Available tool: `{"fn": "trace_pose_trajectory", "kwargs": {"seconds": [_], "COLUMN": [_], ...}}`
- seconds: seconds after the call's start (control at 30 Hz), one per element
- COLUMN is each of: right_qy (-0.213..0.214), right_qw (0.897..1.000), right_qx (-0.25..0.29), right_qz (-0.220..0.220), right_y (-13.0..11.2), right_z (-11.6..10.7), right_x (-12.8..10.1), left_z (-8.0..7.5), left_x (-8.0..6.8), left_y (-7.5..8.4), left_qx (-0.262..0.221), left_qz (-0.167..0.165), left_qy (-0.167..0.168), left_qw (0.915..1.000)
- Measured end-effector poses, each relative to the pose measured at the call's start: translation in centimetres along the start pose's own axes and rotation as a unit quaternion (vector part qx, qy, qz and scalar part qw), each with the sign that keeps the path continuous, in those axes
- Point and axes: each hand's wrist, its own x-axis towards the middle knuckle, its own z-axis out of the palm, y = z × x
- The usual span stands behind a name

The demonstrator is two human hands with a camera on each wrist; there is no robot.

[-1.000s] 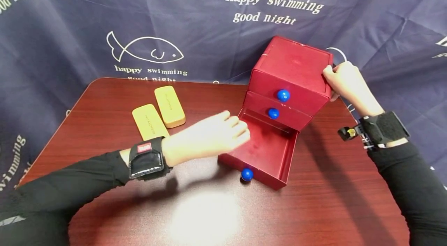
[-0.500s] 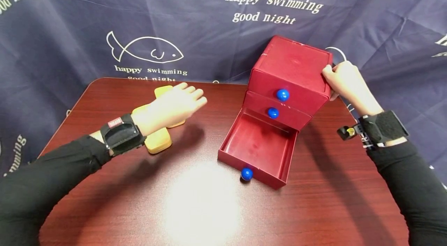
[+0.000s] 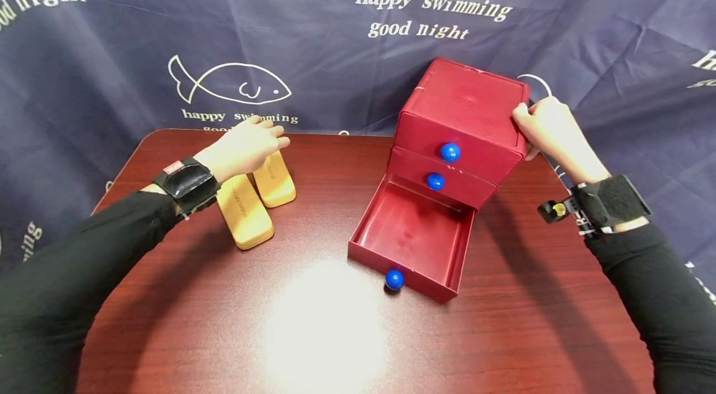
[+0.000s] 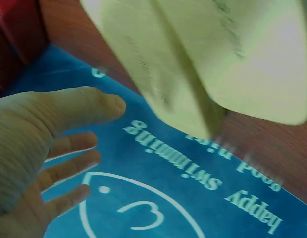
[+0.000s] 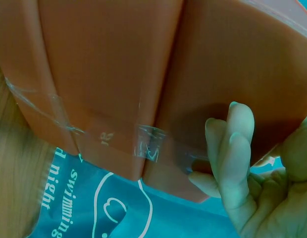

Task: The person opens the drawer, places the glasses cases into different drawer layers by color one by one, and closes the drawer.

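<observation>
My left hand hovers over the far ends of two yellow cases, fingers extended and holding nothing. The nearer yellow case lies beside the second yellow case, both with small lettering on top. In the left wrist view, thumb and fingers are spread apart beside the cases. On the right stands a red drawer cabinet with blue knobs. My right hand holds its upper right edge, thumb on top and bent fingers against the side. The bottom drawer is pulled out, with nothing in it.
Everything stands on a reddish wood table with a bright glare patch near the front. Behind it hangs a dark blue curtain printed with fish and lettering. Clear tape shows on the cabinet's side.
My left hand has moved from beside the pulled-out drawer leftward and away from me, over the yellow cases. The right hand, cabinet and drawer stay as they were.
</observation>
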Motion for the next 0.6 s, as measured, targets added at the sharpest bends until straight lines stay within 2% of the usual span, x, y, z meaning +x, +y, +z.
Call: {"fn": "trace_pose_trajectory", "kwargs": {"seconds": [0.1,0.33,0.6], "right_qy": [0.001,0.005,0.007], "right_qw": [1.0,1.0,1.0], "right_qx": [0.0,0.005,0.004], "right_qz": [-0.002,-0.005,-0.002], "right_y": [0.0,0.4,0.3], "right_z": [0.1,0.1,0.1], "right_x": [0.0,0.0,0.1], "left_z": [0.5,1.7,3.5], "left_x": [-0.1,0.0,0.0], "left_y": [-0.6,-1.5,-1.5], "left_qx": [0.001,0.01,0.022], "left_qz": [-0.006,-0.016,0.004], "left_qy": [-0.024,-0.043,-0.05], "left_qw": [0.9997,0.9989,0.9985]}}
